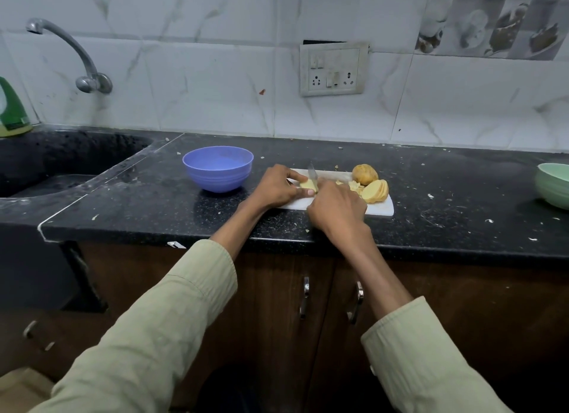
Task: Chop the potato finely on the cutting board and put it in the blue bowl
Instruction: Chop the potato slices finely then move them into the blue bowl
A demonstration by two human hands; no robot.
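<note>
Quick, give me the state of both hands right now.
Left hand: closed, its grip pinning a potato piece on the cutting board.
Right hand: closed, its grip on the knife, handle hidden, blade at the piece.

Glossy speckled stone counter (431,194), smooth plastic blue bowl (218,174)

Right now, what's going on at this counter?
A person is cutting potato on the white cutting board. The left hand pins a potato piece while the right hand works a knife into it. Slices and a whole potato wait on the board. The blue bowl looks empty.
</note>
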